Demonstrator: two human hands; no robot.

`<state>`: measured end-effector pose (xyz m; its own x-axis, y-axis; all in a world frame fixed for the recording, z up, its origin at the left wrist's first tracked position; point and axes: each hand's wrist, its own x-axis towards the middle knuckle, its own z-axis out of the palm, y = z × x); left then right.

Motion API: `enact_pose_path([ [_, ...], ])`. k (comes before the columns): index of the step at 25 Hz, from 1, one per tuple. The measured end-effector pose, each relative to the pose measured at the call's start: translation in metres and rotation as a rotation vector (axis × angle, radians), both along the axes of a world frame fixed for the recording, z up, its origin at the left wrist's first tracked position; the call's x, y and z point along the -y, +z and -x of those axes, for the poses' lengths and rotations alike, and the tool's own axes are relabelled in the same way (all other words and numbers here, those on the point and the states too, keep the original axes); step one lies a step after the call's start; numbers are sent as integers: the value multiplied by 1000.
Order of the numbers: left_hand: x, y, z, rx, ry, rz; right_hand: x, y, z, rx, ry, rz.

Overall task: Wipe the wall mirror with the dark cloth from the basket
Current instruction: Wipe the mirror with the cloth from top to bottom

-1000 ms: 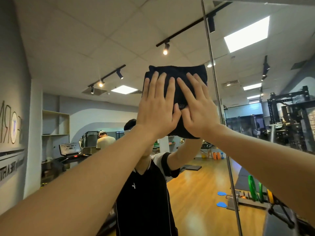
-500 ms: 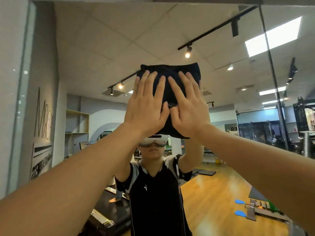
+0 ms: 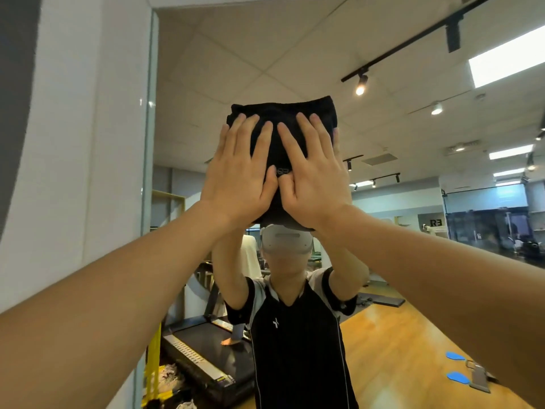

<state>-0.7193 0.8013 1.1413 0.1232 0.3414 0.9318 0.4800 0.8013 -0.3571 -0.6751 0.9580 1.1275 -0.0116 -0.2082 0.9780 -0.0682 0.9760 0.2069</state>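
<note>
Left hand and right hand, fingers straight, press a folded dark cloth flat against the wall mirror; uneven pressure could let it slip.

We are pressing the dark cloth flat against the wall mirror. Our left hand and right hand are lying side by side, fingers straight.

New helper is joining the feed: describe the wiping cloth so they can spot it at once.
Find the wall mirror filling the view right of the white wall edge. High at its centre, the left hand and right hand press flat on the dark cloth. It is the only black, folded fabric against the glass.
</note>
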Motion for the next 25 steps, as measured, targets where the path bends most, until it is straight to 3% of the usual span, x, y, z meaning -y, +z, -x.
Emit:
enact_pose_path([
  [11, 124, -2, 39, 9, 115, -45, 125, 5, 47, -4, -17, -51],
  [19, 128, -17, 41, 16, 116, -36, 130, -9, 51, -21, -2, -29],
  [25, 130, -70, 37, 60, 94, -12, 128, -64, 46, 12, 19, -38],
])
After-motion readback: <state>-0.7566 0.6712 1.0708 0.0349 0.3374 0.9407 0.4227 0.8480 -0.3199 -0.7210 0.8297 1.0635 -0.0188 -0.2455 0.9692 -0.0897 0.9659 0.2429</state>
